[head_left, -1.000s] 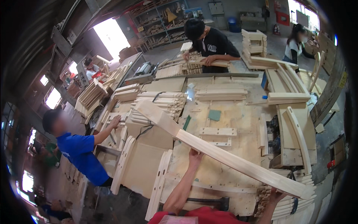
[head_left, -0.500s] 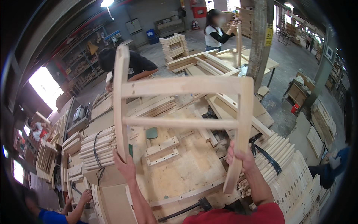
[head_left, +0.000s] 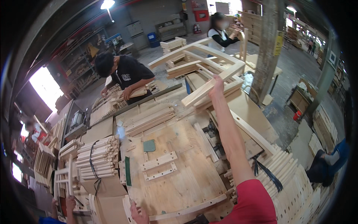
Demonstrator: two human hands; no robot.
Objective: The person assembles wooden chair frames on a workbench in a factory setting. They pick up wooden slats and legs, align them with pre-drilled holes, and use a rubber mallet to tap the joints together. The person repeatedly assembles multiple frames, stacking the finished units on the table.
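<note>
My right hand (head_left: 216,87) reaches far out over the workbench, its fingers wrapped round one leg of a pale wooden chair frame (head_left: 197,93). The frame has two long legs joined by crossrails. It lies tilted over other wooden frames at the back of the bench; whether it rests on them I cannot tell. Low in the view, by the bench's near left edge, my left hand (head_left: 139,214) holds nothing, its fingers apart. Between my hands lies the plywood work board (head_left: 190,164), with drilled wooden blocks (head_left: 160,161) fixed on it and a green pad (head_left: 149,145).
Strapped bundles of wooden rods lie left (head_left: 97,158) and right (head_left: 278,166) of the board. Flat slats (head_left: 151,118) are stacked behind it. A steel pillar (head_left: 269,52) stands at the back right. Co-workers are across the bench, at the far table and at lower left.
The chair frame has gone from upright before me to the far side of the bench, carried in my right hand. My left hand has let go and dropped back to the near edge.
</note>
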